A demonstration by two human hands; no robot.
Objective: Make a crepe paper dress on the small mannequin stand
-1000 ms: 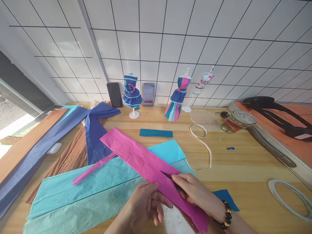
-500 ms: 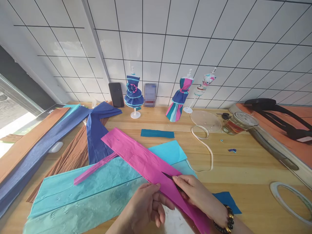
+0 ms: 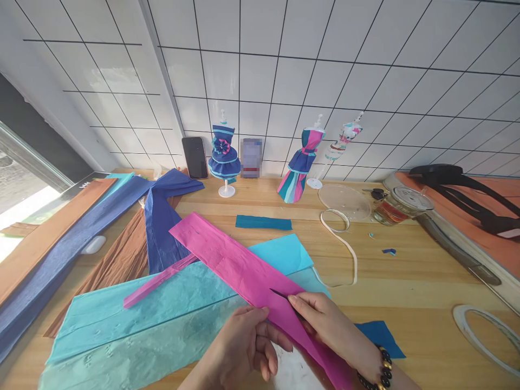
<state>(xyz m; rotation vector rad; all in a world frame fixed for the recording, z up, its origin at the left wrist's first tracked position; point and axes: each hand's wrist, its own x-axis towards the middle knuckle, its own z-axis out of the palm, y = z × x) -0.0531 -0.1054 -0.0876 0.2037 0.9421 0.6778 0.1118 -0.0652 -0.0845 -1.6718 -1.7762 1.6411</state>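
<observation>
A long pink crepe paper strip (image 3: 231, 259) lies diagonally across turquoise paper sheets (image 3: 154, 317). My left hand (image 3: 247, 338) pinches the strip's lower edge between thumb and fingers, the other fingers curled. Wrapped round dark scissors (image 3: 280, 294), my right hand (image 3: 319, 319) rests over the strip's lower right part; the handles are hidden in the hand. The tip of the scissors shows on top of the pink paper. A narrow pink strip (image 3: 156, 284) lies to the left, on the turquoise paper.
Along the tiled wall stand a phone (image 3: 195, 157) and small dress forms, one in a blue dress (image 3: 224, 157). Blue paper (image 3: 162, 233) and brown paper (image 3: 117, 254) lie left. A white tape (image 3: 345, 244), a glass jar (image 3: 392, 208) and an orange bag (image 3: 487, 216) are right.
The view has shifted very slightly. Both hands, the scissors and the pink strip keep nearly the same places relative to one another.
</observation>
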